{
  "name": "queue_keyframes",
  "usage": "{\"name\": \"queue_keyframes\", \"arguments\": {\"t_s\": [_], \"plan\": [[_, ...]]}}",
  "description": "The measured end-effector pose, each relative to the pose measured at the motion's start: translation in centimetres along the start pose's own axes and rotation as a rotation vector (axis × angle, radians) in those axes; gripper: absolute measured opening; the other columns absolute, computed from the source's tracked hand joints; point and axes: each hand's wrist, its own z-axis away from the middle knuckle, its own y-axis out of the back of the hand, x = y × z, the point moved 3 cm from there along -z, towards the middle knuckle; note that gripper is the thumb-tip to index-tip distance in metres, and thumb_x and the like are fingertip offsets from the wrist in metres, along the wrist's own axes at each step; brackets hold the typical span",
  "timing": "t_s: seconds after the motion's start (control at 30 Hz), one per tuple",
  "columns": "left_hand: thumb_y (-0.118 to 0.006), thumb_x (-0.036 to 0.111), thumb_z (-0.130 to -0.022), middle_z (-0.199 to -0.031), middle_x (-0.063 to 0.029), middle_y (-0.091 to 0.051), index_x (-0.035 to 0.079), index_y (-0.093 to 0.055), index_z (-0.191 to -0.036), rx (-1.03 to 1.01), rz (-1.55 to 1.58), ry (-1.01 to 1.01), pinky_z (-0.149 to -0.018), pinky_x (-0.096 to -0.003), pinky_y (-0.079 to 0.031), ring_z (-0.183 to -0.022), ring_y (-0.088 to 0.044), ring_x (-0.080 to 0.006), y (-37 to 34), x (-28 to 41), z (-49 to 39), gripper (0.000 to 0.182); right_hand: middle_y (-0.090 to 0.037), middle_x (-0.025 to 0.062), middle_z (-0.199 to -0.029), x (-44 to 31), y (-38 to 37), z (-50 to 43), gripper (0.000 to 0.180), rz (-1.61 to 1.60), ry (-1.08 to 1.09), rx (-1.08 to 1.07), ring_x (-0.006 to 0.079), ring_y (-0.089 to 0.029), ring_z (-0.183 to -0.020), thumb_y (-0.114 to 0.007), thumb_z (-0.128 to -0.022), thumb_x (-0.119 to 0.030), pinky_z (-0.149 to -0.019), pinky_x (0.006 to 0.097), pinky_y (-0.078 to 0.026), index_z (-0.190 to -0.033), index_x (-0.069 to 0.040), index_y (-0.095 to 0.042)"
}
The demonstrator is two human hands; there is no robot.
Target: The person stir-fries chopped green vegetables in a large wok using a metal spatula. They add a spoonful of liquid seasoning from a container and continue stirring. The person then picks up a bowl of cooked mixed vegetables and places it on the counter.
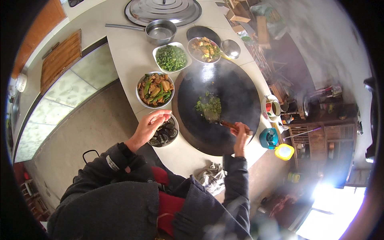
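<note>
My right hand (241, 135) grips the wooden handle of a metal spatula (212, 115). Its blade sits in a large dark wok (237, 90), among chopped green pieces (212, 102) that look like scallion. Steam rises from the wok. Over the upper rim of a bowl (177, 132), my left hand (151, 124) has its fingers stretched out, and I see nothing in it. Dark, glossy wedges (164, 132), perhaps preserved eggs, fill that bowl, which is partly hidden by the hand.
Beyond the left hand are a bowl of cooked food (155, 90), a white dish of chopped greens (171, 58), another filled bowl (204, 49), a saucepan (161, 31) and a large lid (163, 12). At right stand a mug (273, 108) and teal container (268, 138). A cloth (211, 178) lies near me.
</note>
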Motion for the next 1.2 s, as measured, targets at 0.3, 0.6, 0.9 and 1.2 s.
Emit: {"name": "queue_keyframes", "arguments": {"t_s": [0.3, 0.6, 0.9, 1.2], "plan": [[-0.049, 0.014, -0.099, -0.113, -0.0086, -0.061, -0.003, -0.054, -0.124, 0.062, -0.006, 0.009, -0.095, -0.0297, -0.043, -0.106, -0.057, -0.0151, 1.0, -0.3, 0.7, 0.031, -0.067, 0.0126, -0.084, 1.1, -3.4, 0.6, 0.017, -0.145, -0.095, 0.139, 0.0204, -0.066, -0.06, -0.06, -0.089, -0.012, -0.055, 0.0285, -0.057, -0.087, 0.004, -0.064], [-0.049, 0.016, -0.099, -0.111, -0.009, -0.062, -0.003, -0.054, -0.124, 0.11, -0.061, 0.047, -0.094, -0.0297, -0.043, -0.105, -0.057, -0.0155, 2.1, -0.5, 0.5, 0.032, -0.067, 0.0104, -0.082, -2.6, 2.9, -0.8, 0.016, 0.342, -0.044, -0.09, 0.0164, -0.066, -0.059, -0.06, -0.089, -0.014, -0.053, 0.0254, -0.056, -0.084, 0.001, -0.064], [-0.049, 0.015, -0.098, -0.11, -0.0093, -0.062, -0.002, -0.054, -0.125, 0.154, -0.065, 0.072, -0.094, -0.0292, -0.043, -0.105, -0.057, -0.0148, 2.9, -0.9, 0.6, 0.032, -0.068, 0.0077, -0.085, -2.0, -4.7, -3.1, 0.015, 0.424, 0.264, -0.336, 0.0115, -0.063, -0.069, -0.062, -0.09, -0.009, -0.064, 0.0236, -0.052, -0.094, 0.005, -0.066], [-0.049, 0.014, -0.099, -0.112, -0.0103, -0.062, -0.002, -0.053, -0.126, 0.13, -0.048, 0.057, -0.095, -0.0298, -0.043, -0.106, -0.057, -0.0156, 2.6, -0.5, 0.4, 0.032, -0.066, 0.0085, -0.086, 1.6, -6.1, -2.7, 0.022, 0.163, 0.254, -0.046, 0.012, -0.063, -0.071, -0.058, -0.095, -0.017, -0.066, 0.0242, -0.051, -0.099, 0.003, -0.065]]}}
